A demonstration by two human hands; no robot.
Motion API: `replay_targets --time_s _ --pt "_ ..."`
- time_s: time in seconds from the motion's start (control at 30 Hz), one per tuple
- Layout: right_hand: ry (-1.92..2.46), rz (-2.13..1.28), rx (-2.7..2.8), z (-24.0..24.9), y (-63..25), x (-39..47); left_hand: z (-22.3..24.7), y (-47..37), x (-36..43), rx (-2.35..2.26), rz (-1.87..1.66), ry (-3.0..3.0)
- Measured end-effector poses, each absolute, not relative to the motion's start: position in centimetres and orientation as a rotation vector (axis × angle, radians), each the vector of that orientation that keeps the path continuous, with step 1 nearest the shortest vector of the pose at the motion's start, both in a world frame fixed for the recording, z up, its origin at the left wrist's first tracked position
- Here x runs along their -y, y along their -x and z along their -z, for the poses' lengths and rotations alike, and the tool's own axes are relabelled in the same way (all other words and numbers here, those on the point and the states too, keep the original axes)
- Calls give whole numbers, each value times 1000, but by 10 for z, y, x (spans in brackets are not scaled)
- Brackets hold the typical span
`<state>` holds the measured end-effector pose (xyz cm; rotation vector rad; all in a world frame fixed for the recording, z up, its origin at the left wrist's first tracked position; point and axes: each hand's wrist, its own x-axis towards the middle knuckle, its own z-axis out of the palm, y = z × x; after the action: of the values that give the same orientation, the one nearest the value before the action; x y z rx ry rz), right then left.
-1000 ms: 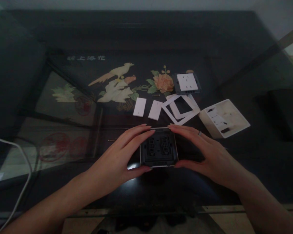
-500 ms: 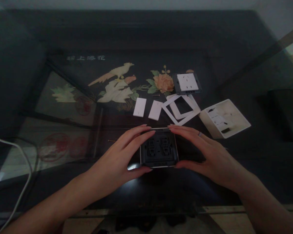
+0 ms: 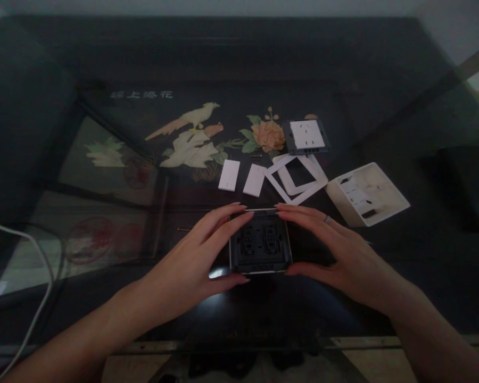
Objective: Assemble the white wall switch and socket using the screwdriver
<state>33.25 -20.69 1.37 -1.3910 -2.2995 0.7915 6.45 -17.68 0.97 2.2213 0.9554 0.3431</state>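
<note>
A dark square switch module with a thin light edge lies face up near the table's front. From the left, my left hand grips it, fingers on the far edge and thumb at the near left corner. On the opposite side my right hand, with a ring on one finger, holds the far right and near right corners. Beyond the module are two white rocker plates, two overlapping white frames and a socket module with a white face.
An open white box stands at the right. Small screws lie on the dark glossy table. A white cable runs down the left side. A dark object is at the far right.
</note>
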Motion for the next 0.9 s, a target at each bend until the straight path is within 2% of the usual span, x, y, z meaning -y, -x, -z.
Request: replay_targets --time_s 0.13,0.37,0.57,0.73,0.9 --pt "1370 -730 2291 -15 -336 206 -19 -59 168 -1027 -488 -2227" --pt "1310 -409 2172 -25 -326 200 -17 -49 144 -1333 -888 -1994" --pt "999 -268 2510 -48 -263 179 -13 -46 136 -1329 -1035 -1858" --pt "1129 -119 2893 -42 -204 154 -15 -43 134 -1333 -1098 -1863" --pt "1191 -81 2965 -27 -184 145 -15 -43 132 -1282 -1162 -1871"
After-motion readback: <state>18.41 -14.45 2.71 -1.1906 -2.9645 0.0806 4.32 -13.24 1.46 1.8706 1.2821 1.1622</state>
